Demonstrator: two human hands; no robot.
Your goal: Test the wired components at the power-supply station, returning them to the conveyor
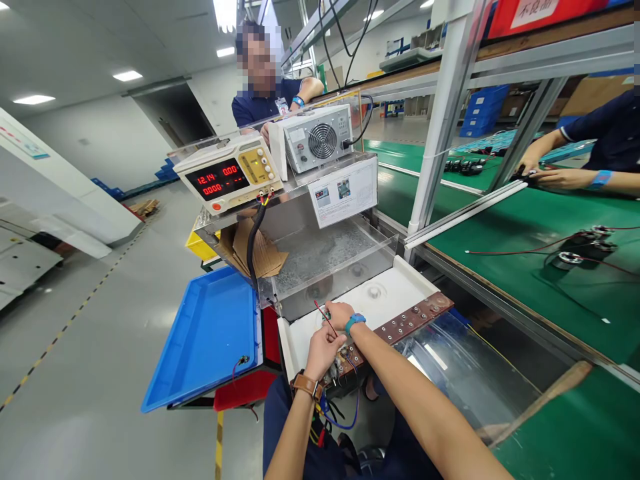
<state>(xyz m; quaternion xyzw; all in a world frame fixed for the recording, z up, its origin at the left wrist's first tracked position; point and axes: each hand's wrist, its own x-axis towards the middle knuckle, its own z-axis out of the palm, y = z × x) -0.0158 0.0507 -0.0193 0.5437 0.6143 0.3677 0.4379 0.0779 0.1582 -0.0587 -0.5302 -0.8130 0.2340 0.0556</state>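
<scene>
Resting both forearms steady above the white tray should give fine fingerwork a firmer base, close to the tray's left end, where the hands are. The brown strip along the tray's near edge bears rows of studs, and clips crowd its left part; it seems wise to hold loose leads up from that metal, so that nothing snags or touches by chance.

As for the hands, the left hand pinches the red wire between thumb and fingertips. The right hand has its fingers curled in, pinching a small green part, much of which they hide. I would let the right steady the part while the left guides the wire with light pressure, as a thin lead could bend or pull loose at its end; whether the two are joined cannot be told.

The wire slants from the left fingertips past the right ones, its tip pointing toward the tray's far left corner. The part sits at the right fingertips, beyond the left hand, between the tray's far edge and the strip.
</scene>
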